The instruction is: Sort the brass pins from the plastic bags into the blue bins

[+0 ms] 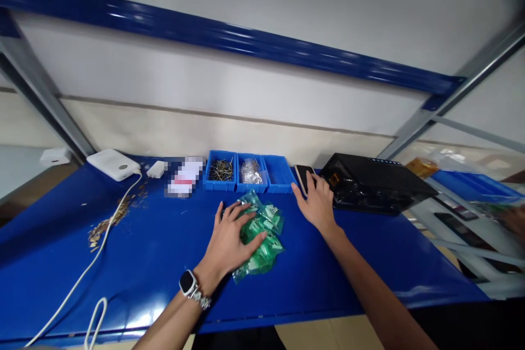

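Observation:
My left hand [229, 235], fingers spread, rests on the left side of a pile of small green plastic packets [262, 254] with pale pieces inside. Over to the right, my right hand [316, 202] reaches to a phone [304, 176] lying by the wall, its fingertips over the phone's lower right part. The fingers of that hand are apart, and I see no grip on the phone. Behind the packets stand three blue bins: one with screws [221, 169], one with clear plastic bags [251, 171], and a third bin [279, 170] with nothing visible inside.
A black box-shaped device [369, 183] sits right of the phone. At left lie a white power bank [115, 164] with a white cable [96, 257], a charger plug [156, 169] and scattered brown bits [104, 227]. A blue shelf beam [229, 33] crosses above. Another person's hand [514, 221] shows far right.

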The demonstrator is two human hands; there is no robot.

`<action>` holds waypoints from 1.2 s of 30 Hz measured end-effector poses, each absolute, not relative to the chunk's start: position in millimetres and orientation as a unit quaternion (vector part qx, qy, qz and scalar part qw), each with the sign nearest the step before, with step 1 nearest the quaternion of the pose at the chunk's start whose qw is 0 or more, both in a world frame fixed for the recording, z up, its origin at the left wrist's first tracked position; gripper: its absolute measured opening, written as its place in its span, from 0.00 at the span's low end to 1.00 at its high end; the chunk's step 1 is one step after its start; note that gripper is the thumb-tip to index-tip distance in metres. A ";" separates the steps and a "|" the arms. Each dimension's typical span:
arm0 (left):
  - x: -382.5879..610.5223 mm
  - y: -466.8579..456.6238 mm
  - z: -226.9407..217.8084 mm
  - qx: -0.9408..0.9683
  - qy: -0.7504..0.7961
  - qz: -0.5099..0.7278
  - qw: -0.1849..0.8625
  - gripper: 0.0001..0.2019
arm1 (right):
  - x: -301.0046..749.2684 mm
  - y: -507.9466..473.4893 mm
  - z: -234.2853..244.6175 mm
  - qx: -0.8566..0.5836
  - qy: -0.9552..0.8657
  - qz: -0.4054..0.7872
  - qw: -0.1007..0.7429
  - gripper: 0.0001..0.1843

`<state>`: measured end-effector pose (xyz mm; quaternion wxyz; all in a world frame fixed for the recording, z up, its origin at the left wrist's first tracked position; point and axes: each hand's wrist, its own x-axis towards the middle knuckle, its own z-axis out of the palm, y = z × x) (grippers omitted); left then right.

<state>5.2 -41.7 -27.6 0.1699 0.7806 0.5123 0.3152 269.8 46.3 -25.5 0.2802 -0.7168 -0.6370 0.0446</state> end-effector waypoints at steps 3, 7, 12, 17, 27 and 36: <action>5.1 -40.6 -28.9 0.774 0.512 0.324 0.182 0.21 | 288.5 45.9 -27.5 -0.711 -0.680 -0.027 0.177 0.37; 5.2 -39.6 -29.4 0.773 0.513 0.325 0.184 0.20 | 302.0 48.6 -33.6 -0.703 -0.695 -0.049 0.142 0.37; 5.6 -40.3 -27.4 0.773 0.514 0.322 0.186 0.19 | 302.5 61.2 -36.2 -0.721 -0.682 -0.067 0.104 0.42; 5.9 -40.7 -25.6 0.773 0.518 0.315 0.186 0.18 | 294.7 88.2 -25.1 -0.761 -0.642 -0.058 0.074 0.44; 4.5 -40.2 -27.9 0.774 0.516 0.314 0.191 0.16 | 290.6 101.4 -10.3 -0.815 -0.573 0.049 0.073 0.43; 3.2 -38.1 -34.6 0.784 0.506 0.314 0.174 0.14 | 268.4 40.6 -4.3 -0.767 -0.565 -0.040 0.301 0.52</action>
